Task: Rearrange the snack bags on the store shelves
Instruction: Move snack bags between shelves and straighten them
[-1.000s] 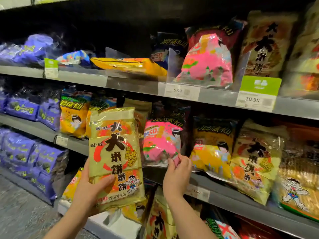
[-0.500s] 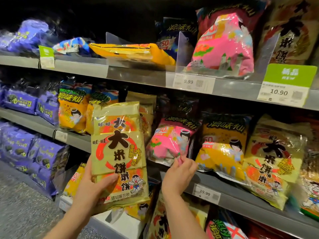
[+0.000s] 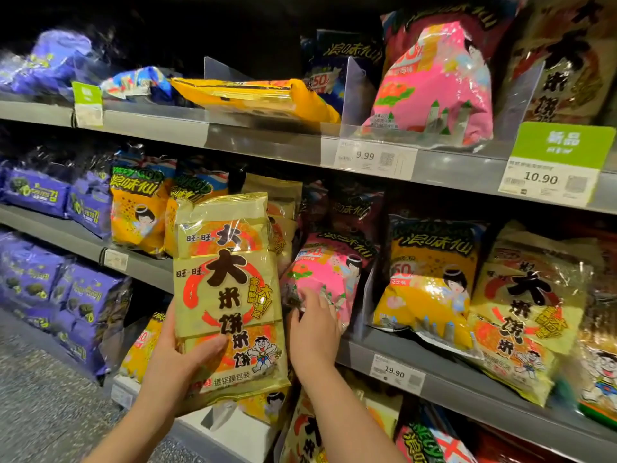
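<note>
Left hand [image 3: 177, 365] grips the gold bag [image 3: 230, 295] upright, thumb across its front. Right hand [image 3: 314, 335] contacts the lower edge of the pink bag [image 3: 329, 279] on the middle shelf [image 3: 467, 387].

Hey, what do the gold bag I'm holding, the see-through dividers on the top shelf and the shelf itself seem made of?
Gold bag: glossy plastic film, possibly foil-lined; it shows glare and crimped seams. Dividers: clear stiff plastic, perhaps acrylic; they stand upright, see-through, with bright edges. Shelf: looks like grey painted metal, matte, with a thin straight front lip.
</note>
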The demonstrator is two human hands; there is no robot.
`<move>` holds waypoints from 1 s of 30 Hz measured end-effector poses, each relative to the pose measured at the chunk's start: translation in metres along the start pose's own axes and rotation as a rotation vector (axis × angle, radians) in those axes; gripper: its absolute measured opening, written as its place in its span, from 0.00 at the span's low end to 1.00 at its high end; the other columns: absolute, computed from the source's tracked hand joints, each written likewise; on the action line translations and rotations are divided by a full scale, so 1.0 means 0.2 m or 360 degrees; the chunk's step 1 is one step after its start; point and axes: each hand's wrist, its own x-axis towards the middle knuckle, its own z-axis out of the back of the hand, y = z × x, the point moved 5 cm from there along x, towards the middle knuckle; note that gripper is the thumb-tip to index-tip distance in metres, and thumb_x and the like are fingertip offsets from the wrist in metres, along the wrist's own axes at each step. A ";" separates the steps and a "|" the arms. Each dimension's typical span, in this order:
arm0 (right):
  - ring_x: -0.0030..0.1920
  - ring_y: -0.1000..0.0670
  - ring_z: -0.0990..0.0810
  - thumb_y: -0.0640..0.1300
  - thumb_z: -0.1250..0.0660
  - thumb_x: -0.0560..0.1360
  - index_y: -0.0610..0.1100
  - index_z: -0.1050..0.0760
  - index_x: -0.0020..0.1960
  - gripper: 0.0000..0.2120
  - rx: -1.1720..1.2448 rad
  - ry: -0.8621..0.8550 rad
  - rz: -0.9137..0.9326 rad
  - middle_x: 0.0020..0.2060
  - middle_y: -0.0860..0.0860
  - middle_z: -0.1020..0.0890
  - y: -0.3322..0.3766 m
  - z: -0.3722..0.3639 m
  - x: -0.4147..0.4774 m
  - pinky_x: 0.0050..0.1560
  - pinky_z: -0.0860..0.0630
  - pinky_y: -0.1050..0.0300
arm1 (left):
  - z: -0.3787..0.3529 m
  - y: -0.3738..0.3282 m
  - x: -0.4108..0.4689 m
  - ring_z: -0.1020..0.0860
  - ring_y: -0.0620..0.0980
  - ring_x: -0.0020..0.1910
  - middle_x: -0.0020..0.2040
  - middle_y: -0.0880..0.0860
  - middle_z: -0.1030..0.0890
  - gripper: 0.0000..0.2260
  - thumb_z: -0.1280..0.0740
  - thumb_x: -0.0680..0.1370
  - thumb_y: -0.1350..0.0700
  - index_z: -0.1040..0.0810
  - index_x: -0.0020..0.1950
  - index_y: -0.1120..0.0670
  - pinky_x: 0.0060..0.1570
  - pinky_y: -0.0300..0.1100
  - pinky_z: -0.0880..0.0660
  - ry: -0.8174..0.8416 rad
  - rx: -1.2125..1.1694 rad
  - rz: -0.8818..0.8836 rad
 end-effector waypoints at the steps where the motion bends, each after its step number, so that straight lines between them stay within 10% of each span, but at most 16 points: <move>1: 0.64 0.48 0.31 0.45 0.42 0.78 0.52 0.34 0.68 0.18 -0.0032 0.0042 -0.0029 0.63 0.52 0.27 -0.01 -0.01 0.02 0.67 0.36 0.50 | 0.01 0.00 0.00 0.19 0.53 0.48 0.54 0.52 0.20 0.48 0.25 0.49 0.44 0.35 0.69 0.43 0.37 0.43 0.22 -0.0001 -0.0005 0.0000; 13: 0.77 0.47 0.55 0.61 0.54 0.79 0.43 0.50 0.77 0.32 -0.0476 0.0762 -0.0385 0.77 0.49 0.48 -0.19 -0.11 0.23 0.75 0.56 0.44 | 0.01 0.04 0.04 0.19 0.56 0.51 0.56 0.53 0.20 0.48 0.23 0.49 0.46 0.35 0.69 0.41 0.43 0.50 0.21 0.0030 -0.0039 0.0068; 26: 0.74 0.48 0.42 0.41 0.51 0.81 0.45 0.48 0.76 0.24 -0.0238 0.0400 -0.0006 0.76 0.48 0.43 -0.06 0.11 0.06 0.74 0.46 0.47 | -0.13 -0.08 -0.06 0.18 0.54 0.47 0.54 0.53 0.19 0.48 0.23 0.51 0.46 0.35 0.69 0.44 0.36 0.45 0.20 0.0104 -0.0060 0.0003; 30: 0.74 0.49 0.41 0.48 0.49 0.82 0.47 0.43 0.75 0.22 0.0059 0.0259 0.0034 0.75 0.51 0.40 0.02 0.27 -0.08 0.74 0.44 0.50 | -0.16 -0.19 -0.18 0.18 0.54 0.47 0.54 0.52 0.19 0.48 0.24 0.51 0.45 0.36 0.70 0.42 0.37 0.47 0.20 0.0134 -0.0105 -0.0037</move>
